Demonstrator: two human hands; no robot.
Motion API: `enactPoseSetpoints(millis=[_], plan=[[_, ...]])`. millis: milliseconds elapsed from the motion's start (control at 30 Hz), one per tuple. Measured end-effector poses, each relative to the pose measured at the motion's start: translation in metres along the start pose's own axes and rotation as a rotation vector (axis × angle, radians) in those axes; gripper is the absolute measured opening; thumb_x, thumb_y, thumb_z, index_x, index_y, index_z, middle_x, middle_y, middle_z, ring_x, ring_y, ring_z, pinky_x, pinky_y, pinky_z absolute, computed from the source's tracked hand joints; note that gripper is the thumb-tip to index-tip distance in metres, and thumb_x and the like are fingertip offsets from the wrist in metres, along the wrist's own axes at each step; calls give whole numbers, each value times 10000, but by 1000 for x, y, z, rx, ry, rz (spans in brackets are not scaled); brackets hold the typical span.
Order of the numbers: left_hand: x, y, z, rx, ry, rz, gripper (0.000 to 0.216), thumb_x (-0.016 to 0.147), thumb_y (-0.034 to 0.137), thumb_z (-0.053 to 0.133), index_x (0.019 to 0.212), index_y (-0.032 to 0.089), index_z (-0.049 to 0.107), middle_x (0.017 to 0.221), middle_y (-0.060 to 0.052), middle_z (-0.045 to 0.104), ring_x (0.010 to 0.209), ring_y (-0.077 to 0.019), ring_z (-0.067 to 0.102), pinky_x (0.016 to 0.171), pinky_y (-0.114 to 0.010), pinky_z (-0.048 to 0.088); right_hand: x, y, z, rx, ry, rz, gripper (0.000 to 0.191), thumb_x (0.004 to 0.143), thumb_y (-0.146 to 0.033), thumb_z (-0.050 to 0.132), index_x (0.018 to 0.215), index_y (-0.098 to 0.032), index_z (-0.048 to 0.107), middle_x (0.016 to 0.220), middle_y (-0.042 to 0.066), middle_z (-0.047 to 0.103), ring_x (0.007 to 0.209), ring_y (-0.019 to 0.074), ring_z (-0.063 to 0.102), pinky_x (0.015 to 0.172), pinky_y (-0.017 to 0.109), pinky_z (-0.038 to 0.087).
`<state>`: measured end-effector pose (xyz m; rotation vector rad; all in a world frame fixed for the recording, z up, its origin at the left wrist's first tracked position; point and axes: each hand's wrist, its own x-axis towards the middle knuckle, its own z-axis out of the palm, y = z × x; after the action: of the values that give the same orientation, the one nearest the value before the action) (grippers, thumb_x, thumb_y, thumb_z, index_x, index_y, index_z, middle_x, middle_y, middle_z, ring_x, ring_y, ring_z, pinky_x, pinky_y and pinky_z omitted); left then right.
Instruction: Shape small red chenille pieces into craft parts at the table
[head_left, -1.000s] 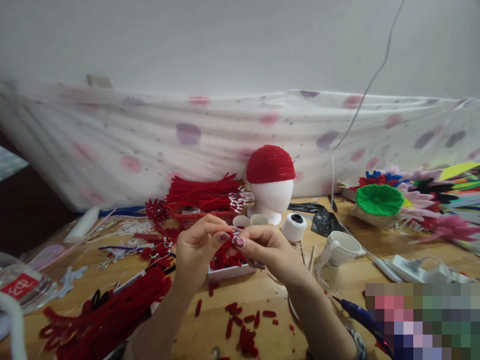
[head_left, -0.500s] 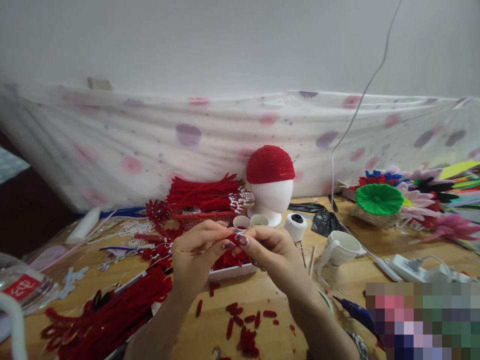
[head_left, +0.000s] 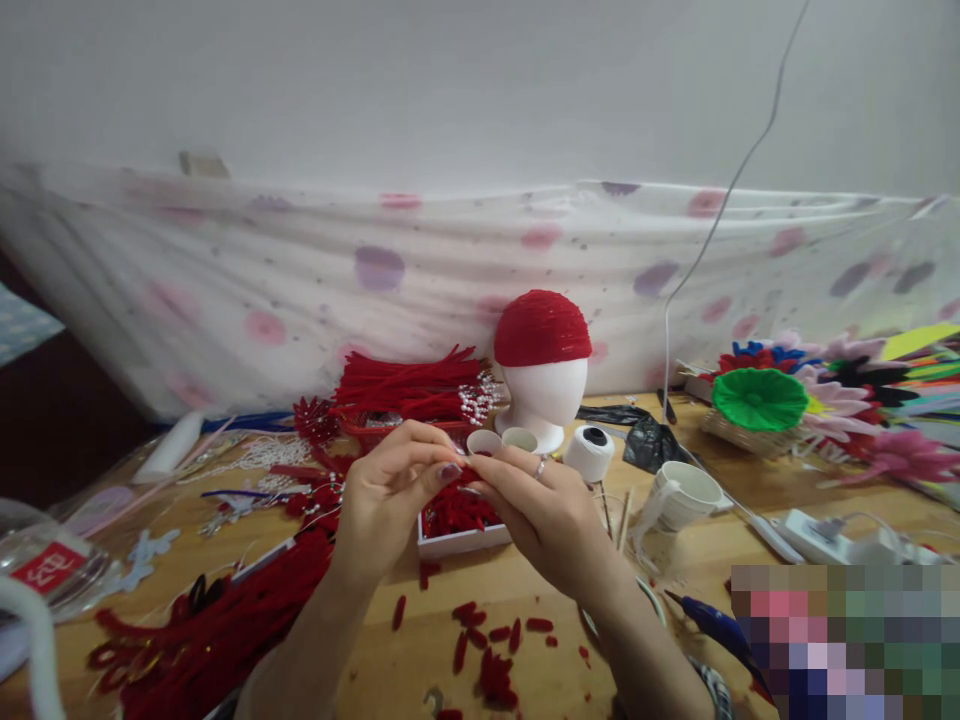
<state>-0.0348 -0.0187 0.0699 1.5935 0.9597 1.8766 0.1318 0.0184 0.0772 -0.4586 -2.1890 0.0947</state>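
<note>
My left hand [head_left: 394,492] and my right hand [head_left: 541,510] meet in the middle of the view, fingertips pinched together on a small red fuzzy piece [head_left: 466,474]. Both hands hover above a white tray [head_left: 457,541] filled with more red pieces. A ring shows on a finger of my right hand. Loose red petal-shaped bits [head_left: 487,640] lie scattered on the wooden table [head_left: 525,590] below my wrists. Behind the hands stands a white foam head [head_left: 541,392] wearing a red cap.
A red basket of red pipe-cleaner stems [head_left: 405,392] sits behind the tray. A pile of red stems [head_left: 217,630] lies at the left. At the right are a white thread spool [head_left: 589,452], a white cup [head_left: 684,495], a green flower [head_left: 759,398] and a power strip [head_left: 825,535].
My hands have stayed joined on the red piece. The right hand has rolled so its fingers turn away and the ring shows; the pinch has dropped slightly toward the tray.
</note>
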Motion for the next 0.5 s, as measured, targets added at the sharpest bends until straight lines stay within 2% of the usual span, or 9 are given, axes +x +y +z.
enactPoseSetpoints(millis=[133, 233, 500], plan=[[0, 1, 0, 53, -1, 23, 85, 781, 270, 720, 726, 214, 753, 781, -38, 656, 768, -149, 608, 691, -242, 525, -2, 1, 2, 38, 16, -3, 243, 975, -230, 459, 994, -158, 691, 801, 76, 683, 642, 131, 576, 562, 242, 410], [1, 2, -1, 84, 11, 61, 74, 774, 265, 726, 726, 213, 748, 770, -34, 657, 763, -152, 610, 691, -249, 525, -2, 1, 2, 60, -1, 14, 231, 961, -204, 477, 920, -156, 699, 747, 60, 670, 625, 123, 564, 561, 237, 397], [5, 1, -7, 118, -55, 54, 57, 795, 246, 707, 767, 219, 748, 792, -31, 665, 826, -169, 637, 742, -272, 521, 4, 2, -1, 408, -71, 193, 191, 932, -217, 538, 968, -185, 722, 659, 4, 676, 571, 100, 586, 560, 213, 442]])
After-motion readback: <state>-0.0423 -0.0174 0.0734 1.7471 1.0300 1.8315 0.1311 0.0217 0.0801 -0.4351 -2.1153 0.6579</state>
